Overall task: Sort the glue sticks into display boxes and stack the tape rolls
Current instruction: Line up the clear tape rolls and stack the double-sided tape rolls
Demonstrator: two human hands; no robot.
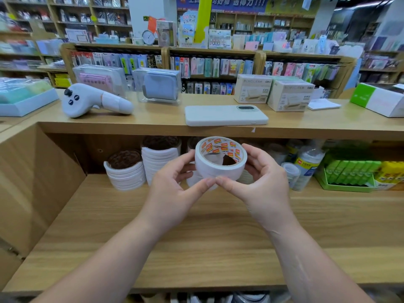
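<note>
A white tape roll with an orange-printed core hangs in the air above the lower shelf. My left hand and my right hand both grip it, thumbs meeting under its front edge. Behind it stand stacks of white tape rolls: a low stack at the left, a taller stack beside it, and another stack mostly hidden by my hands. At the far right of the shelf sit a green display box of glue sticks and a yellow box.
Wrapped clear tape packs stand between the tape stacks and the glue boxes. On the upper counter lie a white phone, a white controller, product boxes and a green-white box. A wooden side wall bounds the shelf at left.
</note>
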